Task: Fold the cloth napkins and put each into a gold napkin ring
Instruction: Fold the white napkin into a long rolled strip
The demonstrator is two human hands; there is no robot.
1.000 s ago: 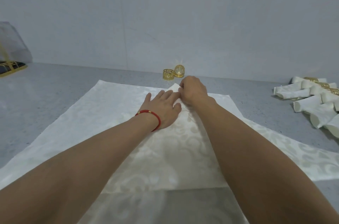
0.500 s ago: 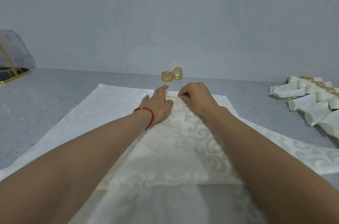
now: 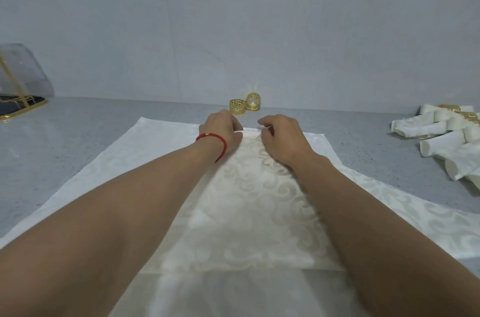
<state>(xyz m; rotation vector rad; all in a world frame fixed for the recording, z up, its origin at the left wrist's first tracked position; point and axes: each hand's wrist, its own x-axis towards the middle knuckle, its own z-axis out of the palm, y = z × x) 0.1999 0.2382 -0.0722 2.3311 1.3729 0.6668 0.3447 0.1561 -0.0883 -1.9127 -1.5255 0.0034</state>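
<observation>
A cream damask napkin [image 3: 254,212] lies folded on top of a wider spread cloth [image 3: 109,176] on the grey counter. My left hand [image 3: 223,132], with a red string bracelet on the wrist, and my right hand [image 3: 281,138] both sit at the napkin's far edge, fingers curled and pinching the fold. Just beyond them, against the wall, stand two gold napkin rings [image 3: 237,107], the second ring [image 3: 253,101] tipped on its side.
A pile of rolled napkins in gold rings [image 3: 446,140] lies at the right. A clear, gold-framed stand [image 3: 20,85] sits at the far left on the grey counter [image 3: 65,134]. The wall rises close behind the rings.
Both hands have moved away from me to the napkin's far edge. The left hand, flat on the cloth earlier, now curls onto the edge, and the hands have drawn slightly apart.
</observation>
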